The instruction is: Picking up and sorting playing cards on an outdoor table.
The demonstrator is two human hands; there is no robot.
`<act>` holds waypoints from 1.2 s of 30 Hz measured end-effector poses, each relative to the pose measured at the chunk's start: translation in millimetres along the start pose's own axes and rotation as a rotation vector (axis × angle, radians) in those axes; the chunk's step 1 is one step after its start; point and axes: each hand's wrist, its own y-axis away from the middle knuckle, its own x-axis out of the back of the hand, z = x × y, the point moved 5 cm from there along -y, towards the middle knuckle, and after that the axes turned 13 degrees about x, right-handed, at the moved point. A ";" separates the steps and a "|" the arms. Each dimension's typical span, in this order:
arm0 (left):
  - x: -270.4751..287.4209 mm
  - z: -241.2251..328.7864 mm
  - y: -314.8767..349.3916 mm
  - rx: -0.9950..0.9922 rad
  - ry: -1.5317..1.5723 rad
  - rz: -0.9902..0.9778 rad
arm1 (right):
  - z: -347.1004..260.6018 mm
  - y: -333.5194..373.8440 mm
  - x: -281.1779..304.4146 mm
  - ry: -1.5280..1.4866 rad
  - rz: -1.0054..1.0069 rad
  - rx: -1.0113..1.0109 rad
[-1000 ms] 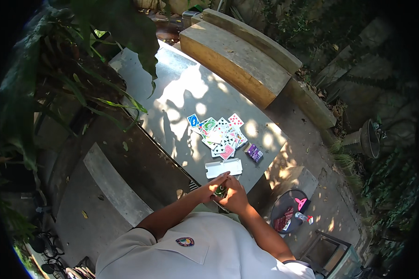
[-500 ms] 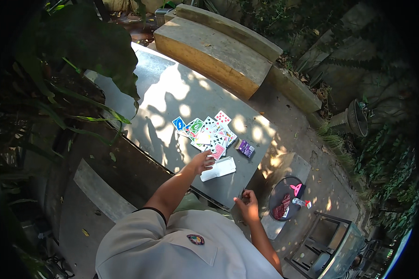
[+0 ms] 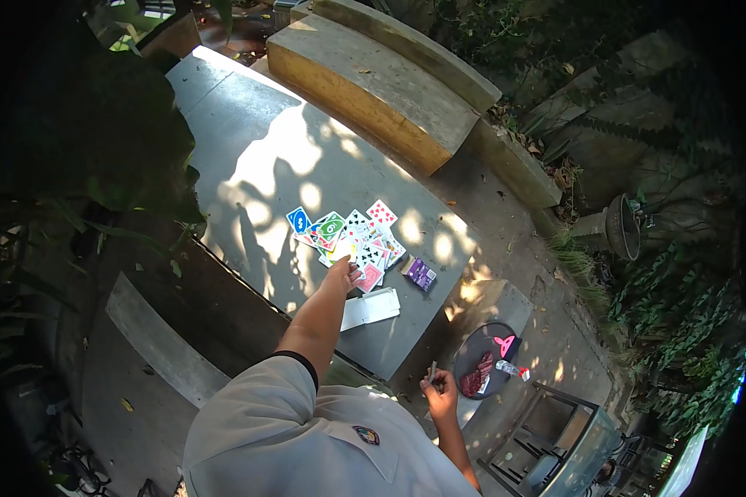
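Observation:
A loose pile of playing cards is spread on the grey table, faces mostly up. Among them lie a blue card and a green card of another kind. My left hand reaches over the pile's near-left edge, its fingers apart beside a yellow-and-white card. Just nearer to me is a white open box. A purple card box sits right of the pile. Beyond the table's near-right edge, my right hand is closed on a thin, greyish flat object, seen edge-on.
The table is dappled with sun and shade. A round dark tray on the right bench carries a pink item, a bottle and a dark red thing. Concrete benches flank the table; a glass-topped table stands lower right. Leaves overhang the left.
My left hand has moved from beside the white box up to the pile's near-left cards. My right hand has shifted slightly nearer me, and its thin object shows more clearly. The view has shifted.

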 end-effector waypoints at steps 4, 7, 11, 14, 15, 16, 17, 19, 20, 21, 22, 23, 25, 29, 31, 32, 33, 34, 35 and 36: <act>-8.4 -0.1 -2.4 -0.006 0.064 0.017 | -1.0 -1.8 2.3 0.000 -0.005 -0.020; -8.9 3.3 -1.2 -0.019 0.123 0.002 | 6.6 -0.5 6.0 -0.026 -0.012 -0.047; -15.4 2.5 2.1 0.018 0.187 0.029 | 7.1 -5.0 9.5 -0.025 0.010 -0.066; -24.1 0.9 3.4 0.054 0.178 0.010 | -2.4 -3.4 12.2 -0.015 0.029 -0.081; -25.0 3.0 1.4 0.058 0.184 0.002 | -5.1 -3.0 13.5 -0.009 0.031 -0.081; -23.6 6.5 -0.5 0.048 0.225 -0.006 | -4.1 -2.5 15.6 0.002 0.028 -0.078; -21.9 10.2 -2.5 0.039 0.269 -0.014 | -1.6 -1.5 18.5 0.006 0.031 -0.068; -18.8 11.6 -4.7 0.014 0.250 -0.003 | 0.5 3.3 22.0 0.004 0.035 -0.073; -20.2 13.8 -5.4 -0.005 0.257 -0.016 | 1.8 3.4 23.7 -0.015 0.044 -0.071; -23.2 14.9 -1.9 -0.020 0.260 -0.034 | 1.5 3.9 24.0 -0.029 0.059 -0.066; -25.0 11.4 2.3 -0.028 0.245 -0.013 | 3.7 4.9 26.1 -0.024 0.058 -0.067; -24.2 5.8 7.8 -0.027 0.249 -0.014 | 7.8 5.6 27.7 -0.006 0.034 -0.081; -11.4 2.4 19.0 -0.148 -0.050 0.058 | 9.0 2.4 22.1 0.005 -0.010 -0.088; 0.2 -27.9 54.2 -0.428 -0.421 -0.124 | -0.7 -15.0 4.8 0.176 -0.108 -0.010; 7.2 -42.7 74.2 -0.444 -0.552 -0.237 | -17.8 -26.6 -10.9 0.308 -0.160 0.020; 12.1 -54.7 82.7 -0.395 -0.554 -0.294 | -35.5 -32.7 -22.5 0.460 -0.246 0.167; 10.7 -68.6 97.4 -0.323 -0.576 -0.357 | -52.3 -39.0 -35.1 0.612 -0.320 0.316; 9.8 -81.0 113.1 -0.304 -0.646 -0.389 | -60.0 -46.7 -41.1 0.602 -0.312 0.317; 4.3 -93.7 133.6 -0.279 -0.729 -0.425 | -72.0 -49.9 -49.8 0.685 -0.370 0.449; 7.9 -102.6 143.2 -0.279 -0.738 -0.415 | -81.0 -51.1 -62.1 0.765 -0.446 0.583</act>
